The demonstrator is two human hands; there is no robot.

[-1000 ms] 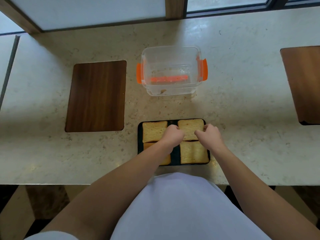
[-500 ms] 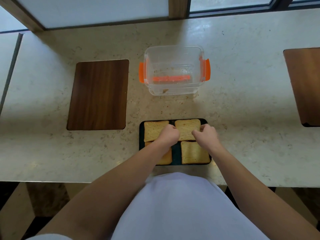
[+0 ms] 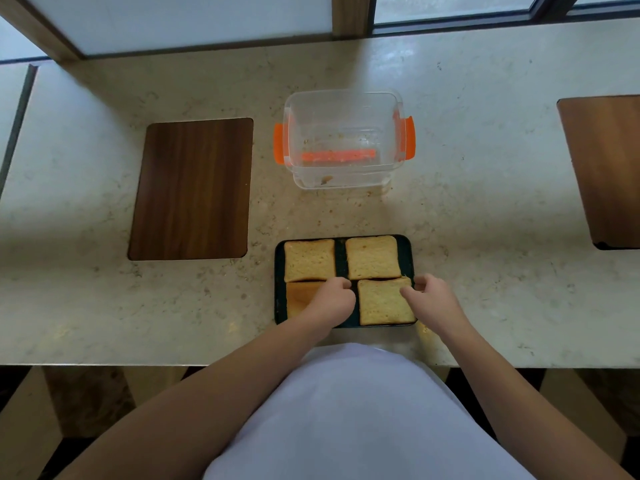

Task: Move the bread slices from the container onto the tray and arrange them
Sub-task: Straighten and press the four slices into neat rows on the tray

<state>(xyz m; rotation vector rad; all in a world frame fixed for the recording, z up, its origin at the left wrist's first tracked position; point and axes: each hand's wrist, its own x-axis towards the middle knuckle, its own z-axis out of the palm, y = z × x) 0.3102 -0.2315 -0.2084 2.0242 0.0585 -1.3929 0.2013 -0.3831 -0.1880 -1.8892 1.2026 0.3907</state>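
A black tray [image 3: 280, 271] sits near the counter's front edge with bread slices laid two by two. The far-left slice [image 3: 309, 259] and far-right slice [image 3: 372, 257] lie flat and uncovered. My left hand [image 3: 330, 301] is curled shut over the near-left slice [image 3: 299, 297], its knuckles at the far-left corner of the near-right slice [image 3: 382, 304]. My right hand [image 3: 433, 299] pinches that slice's far-right corner. The clear container [image 3: 343, 98] with orange clips stands behind the tray and holds only crumbs.
A dark wooden board [image 3: 192, 188] lies on the stone counter [image 3: 485, 202] left of the container, and another board [image 3: 609, 168] lies at the right edge. A window frame runs along the back. The counter's front edge is just below the tray.
Both hands have drawn back from the far-right slice to the near-right slice. The far-right slice now lies uncovered.
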